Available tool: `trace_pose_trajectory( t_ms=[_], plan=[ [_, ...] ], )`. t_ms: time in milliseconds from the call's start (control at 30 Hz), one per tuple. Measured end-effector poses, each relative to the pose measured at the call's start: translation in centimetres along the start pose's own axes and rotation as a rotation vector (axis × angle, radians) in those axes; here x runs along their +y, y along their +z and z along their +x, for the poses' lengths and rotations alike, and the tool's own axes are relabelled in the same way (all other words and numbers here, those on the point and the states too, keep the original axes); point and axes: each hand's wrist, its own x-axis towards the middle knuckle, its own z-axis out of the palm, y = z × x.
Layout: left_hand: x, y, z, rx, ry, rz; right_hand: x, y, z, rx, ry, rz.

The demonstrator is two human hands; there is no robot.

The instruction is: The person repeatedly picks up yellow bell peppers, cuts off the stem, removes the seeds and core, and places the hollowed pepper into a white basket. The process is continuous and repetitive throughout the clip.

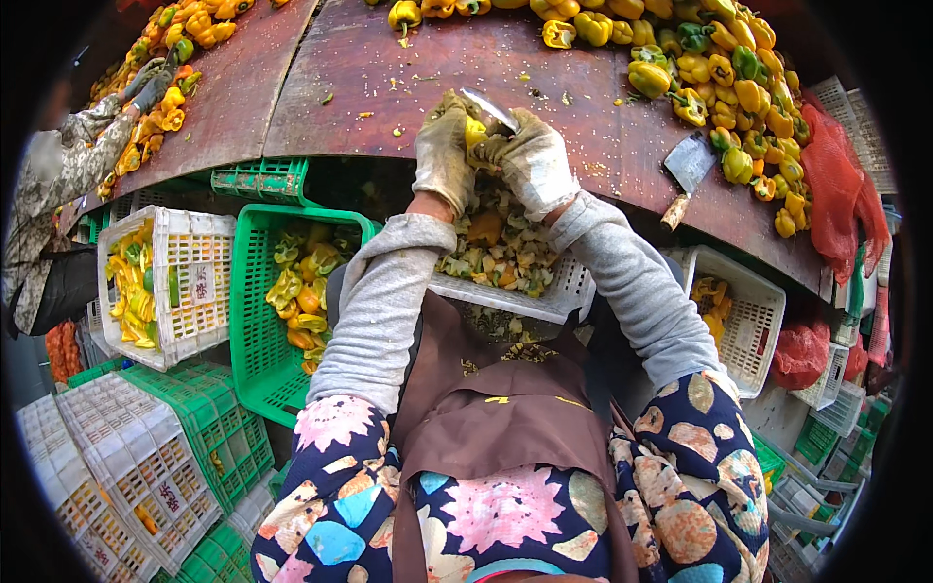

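Observation:
Both hands wear stained work gloves and meet over the near edge of the wooden table (364, 95). My left hand (446, 149) is closed around a yellow bell pepper (475, 132). Against the pepper, my right hand (531, 162) grips a knife with a curved metal blade (492, 108); its handle is hidden in the glove. Directly below the hands, a white plastic crate (572, 284) holds pepper cores and trimmings (510, 255). Whole yellow and green peppers (729, 80) are heaped at the table's far right.
A cleaver (689, 164) lies on the table at right, near a red mesh bag (838, 189). Left of my legs stand a green crate (251, 291) and a white crate (197, 291) of peppers. A co-worker's gloved hands (151, 84) are at the upper left.

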Motion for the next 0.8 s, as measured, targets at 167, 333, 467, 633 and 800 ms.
trace_pose_trajectory(
  t_ms=[167,333,467,633,800],
  plan=[
    [2.1,0.1,0.2,0.357,-0.482,-0.89,-2.1,-0.2,0.5,0.034,0.463,0.331],
    [1.8,0.6,0.1,0.443,-0.456,-0.846,1.8,-0.1,1.5,0.228,0.134,0.097],
    [0.2,-4.3,0.5,0.539,-0.296,-0.767,5.5,-3.8,4.1,-0.059,0.519,-0.066],
    [-2.0,-18.3,-4.4,0.525,-0.533,-0.194,4.6,-6.6,2.7,-0.333,0.115,-0.72],
    [-4.7,-23.7,-9.2,0.619,-0.27,0.034,11.9,-19.8,15.1,0.049,0.26,-1.364]
  ],
)
